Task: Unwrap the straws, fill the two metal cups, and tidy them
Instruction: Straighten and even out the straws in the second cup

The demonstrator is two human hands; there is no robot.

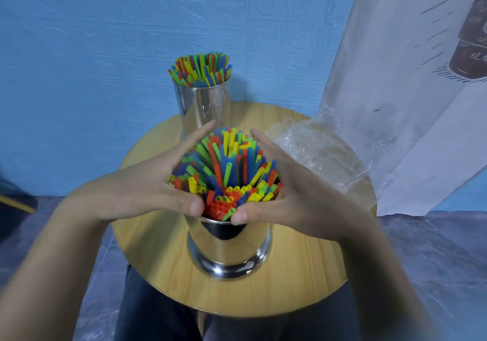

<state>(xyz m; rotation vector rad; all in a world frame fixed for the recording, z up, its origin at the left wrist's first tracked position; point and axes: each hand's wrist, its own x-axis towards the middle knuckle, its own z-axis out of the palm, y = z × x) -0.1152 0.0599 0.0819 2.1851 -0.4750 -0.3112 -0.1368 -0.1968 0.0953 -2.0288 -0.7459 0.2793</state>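
Note:
A shiny metal cup (228, 248) stands near the front of the round wooden table (158, 251), packed with coloured straws (226, 172) that fan out above its rim. My left hand (147, 185) cups the left side of this straw bundle, fingers straight and thumb against the front straws. On the bundle's right side my right hand (287, 190) does the same, so both hands ring the straws. A second metal cup (203, 109) full of straws (200, 70) stands behind, untouched.
Crumpled clear plastic wrapping (319, 156) lies on the table's right side, close to my right hand. A white printed sheet (411, 90) hangs at the right against the blue wall. My dark-trousered legs (158, 311) show below the table edge.

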